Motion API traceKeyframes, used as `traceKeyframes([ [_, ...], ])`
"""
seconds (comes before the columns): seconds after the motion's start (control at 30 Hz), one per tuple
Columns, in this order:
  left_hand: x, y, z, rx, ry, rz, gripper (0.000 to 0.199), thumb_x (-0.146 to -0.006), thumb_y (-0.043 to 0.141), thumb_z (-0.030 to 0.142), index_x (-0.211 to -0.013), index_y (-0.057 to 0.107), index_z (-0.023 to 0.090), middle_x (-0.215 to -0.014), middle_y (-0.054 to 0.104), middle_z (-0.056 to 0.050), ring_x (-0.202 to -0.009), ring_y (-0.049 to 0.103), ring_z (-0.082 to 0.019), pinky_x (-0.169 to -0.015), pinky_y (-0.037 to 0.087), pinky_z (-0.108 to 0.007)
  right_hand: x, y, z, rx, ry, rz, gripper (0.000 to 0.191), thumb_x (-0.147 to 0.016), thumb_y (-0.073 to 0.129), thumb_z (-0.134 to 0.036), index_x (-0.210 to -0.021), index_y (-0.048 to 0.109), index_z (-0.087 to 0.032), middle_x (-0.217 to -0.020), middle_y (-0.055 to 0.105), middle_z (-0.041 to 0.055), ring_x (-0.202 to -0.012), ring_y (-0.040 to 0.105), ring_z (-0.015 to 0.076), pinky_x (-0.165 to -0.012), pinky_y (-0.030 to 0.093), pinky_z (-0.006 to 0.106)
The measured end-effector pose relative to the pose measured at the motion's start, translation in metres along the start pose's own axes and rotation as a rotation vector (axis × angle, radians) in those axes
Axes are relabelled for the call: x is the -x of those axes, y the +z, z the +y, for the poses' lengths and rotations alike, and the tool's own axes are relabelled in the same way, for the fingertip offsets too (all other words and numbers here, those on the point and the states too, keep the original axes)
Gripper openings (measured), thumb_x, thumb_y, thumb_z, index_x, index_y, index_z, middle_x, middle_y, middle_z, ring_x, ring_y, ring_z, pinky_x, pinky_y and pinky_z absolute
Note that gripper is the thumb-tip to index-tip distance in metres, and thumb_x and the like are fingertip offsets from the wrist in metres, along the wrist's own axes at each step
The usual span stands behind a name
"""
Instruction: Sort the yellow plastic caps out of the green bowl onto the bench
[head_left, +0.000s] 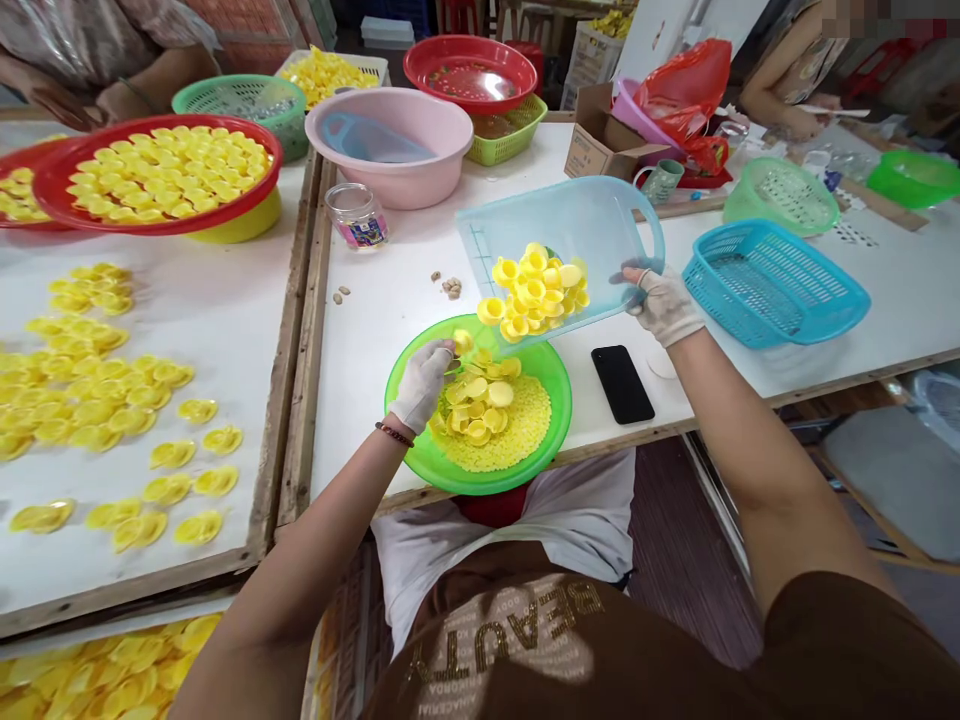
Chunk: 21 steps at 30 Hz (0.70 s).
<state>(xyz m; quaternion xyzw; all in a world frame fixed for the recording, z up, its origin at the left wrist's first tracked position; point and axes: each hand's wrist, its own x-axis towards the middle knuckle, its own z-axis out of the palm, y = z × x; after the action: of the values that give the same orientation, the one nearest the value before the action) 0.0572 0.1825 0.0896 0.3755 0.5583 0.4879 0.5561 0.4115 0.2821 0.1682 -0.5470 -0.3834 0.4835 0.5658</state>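
Gloved left hand [422, 385] pinches a yellow plastic cap [463, 342] above the green plate [561, 400]; gloved right hand [664, 305] grips a pale-blue cutting board [600, 230] bearing a pile of caps [534, 290], at 2 o'clock from the left hand.

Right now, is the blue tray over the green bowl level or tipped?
Tipped: the pale blue plastic tray slopes down from the right hand toward the green bowl, with yellow plastic caps heaped at its low side.
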Motion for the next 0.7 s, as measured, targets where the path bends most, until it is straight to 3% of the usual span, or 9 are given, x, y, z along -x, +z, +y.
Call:
traceKeyframes([
  [0.17,0.010,-0.002,-0.001,-0.365,0.184,0.129,0.030,-0.079,0.065,0.034,-0.103,0.072,0.017,-0.111,0.072,-0.013,-0.112,0.065,-0.032,-0.103,0.048,-0.044,-0.016,-0.012,0.012,-0.100,0.263,0.168,0.010,-0.085,0.062,-0.010,-0.081,0.057,-0.018,-0.066,0.065,-0.0001,-0.045,0.047,0.0065,-0.029,0.027,0.013],
  [0.27,0.030,-0.008,0.001,-0.635,0.334,0.125,0.028,-0.083,0.060,0.030,-0.106,0.072,0.018,-0.114,0.071,-0.014,-0.108,0.065,-0.033,-0.103,0.047,-0.046,-0.026,-0.017,0.024,-0.105,0.277,0.261,0.018,-0.084,0.063,-0.008,-0.079,0.051,-0.020,-0.063,0.057,-0.0045,-0.047,0.047,0.0061,-0.031,0.032,0.011],
  [0.4,0.065,0.001,0.001,-0.891,0.441,-0.139,0.016,-0.088,0.058,0.027,-0.094,0.073,0.023,-0.097,0.071,-0.010,-0.093,0.066,-0.029,-0.088,0.050,-0.040,-0.036,-0.016,0.045,-0.094,0.258,0.354,0.023,-0.085,0.065,-0.008,-0.079,0.046,-0.022,-0.065,0.050,-0.0073,-0.051,0.047,0.0063,-0.038,0.044,0.013],
  [0.5,0.077,0.027,-0.005,-1.064,0.457,-0.330,0.022,-0.088,0.062,0.027,-0.107,0.072,0.023,-0.111,0.069,-0.011,-0.094,0.065,-0.029,-0.078,0.050,-0.038,-0.033,-0.011,0.056,-0.088,0.252,0.348,0.023,-0.086,0.068,-0.013,-0.083,0.047,-0.023,-0.073,0.052,-0.0059,-0.058,0.053,0.0074,-0.047,0.053,0.016],
  [0.6,0.070,0.053,-0.009,-1.222,0.433,-0.410,0.027,-0.088,0.059,0.019,-0.112,0.071,0.023,-0.115,0.067,-0.012,-0.095,0.065,-0.029,-0.072,0.048,-0.036,-0.017,-0.008,0.057,-0.064,0.324,0.247,0.024,-0.086,0.072,-0.023,-0.087,0.048,-0.023,-0.082,0.055,-0.0018,-0.068,0.063,0.0115,-0.055,0.059,0.022],
  [0.7,0.056,0.054,-0.006,-1.186,0.409,-0.405,0.019,-0.087,0.061,0.018,-0.103,0.071,0.021,-0.106,0.069,-0.011,-0.093,0.065,-0.029,-0.076,0.049,-0.037,0.016,-0.010,0.053,0.036,0.377,0.123,0.024,-0.086,0.072,-0.031,-0.095,0.051,-0.024,-0.088,0.057,0.0004,-0.074,0.067,0.0149,-0.060,0.060,0.026],
])
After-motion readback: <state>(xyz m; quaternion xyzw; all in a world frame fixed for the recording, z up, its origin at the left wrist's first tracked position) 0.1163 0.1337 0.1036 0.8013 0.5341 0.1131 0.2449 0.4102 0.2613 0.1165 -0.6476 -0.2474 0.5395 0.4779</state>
